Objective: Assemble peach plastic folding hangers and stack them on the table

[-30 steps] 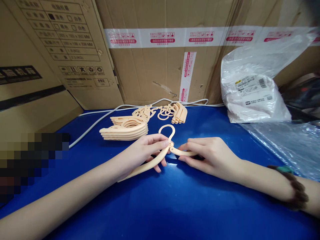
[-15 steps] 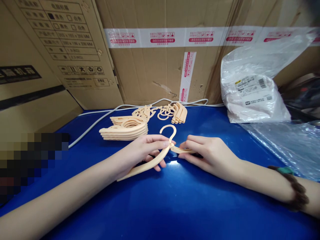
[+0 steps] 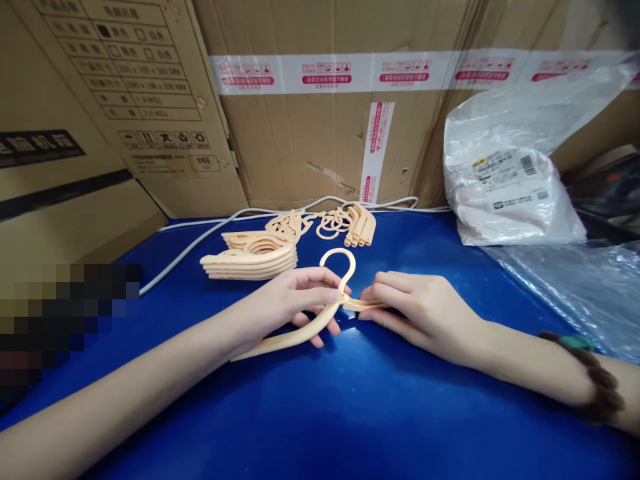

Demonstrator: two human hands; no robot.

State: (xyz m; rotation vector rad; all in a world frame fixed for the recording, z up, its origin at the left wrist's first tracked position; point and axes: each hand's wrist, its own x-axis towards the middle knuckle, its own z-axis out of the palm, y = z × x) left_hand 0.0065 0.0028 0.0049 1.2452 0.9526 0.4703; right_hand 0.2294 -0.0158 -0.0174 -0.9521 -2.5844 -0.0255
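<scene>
A cream clothes hanger [image 3: 303, 331] is held above the blue table, its hook pointing away from me and its two arms spread. My left hand [image 3: 295, 300] pinches it near the centre joint, thumb on top, with the left arm of the hanger running back along my wrist. The right arm of the hanger is gripped by my right hand [image 3: 410, 308], whose fingers hide its outer end. Just beyond my left hand lies a stack of folded cream hangers [image 3: 250, 263]. Farther back are loose cream hooks [image 3: 333, 221] and a bundle of cream hanger arms [image 3: 361, 225].
Cardboard boxes [image 3: 300, 140] stand along the back and left of the blue table [image 3: 310, 413]. A white cable [image 3: 185, 257] runs behind the hanger pieces. At the back right sits a white plastic bag [image 3: 510, 193], with clear plastic sheeting [image 3: 575, 287] in front of it.
The hanger has turned slightly, its hook now showing wider and its right arm lying flatter. Both hands keep their hold, and the view has shifted a little.
</scene>
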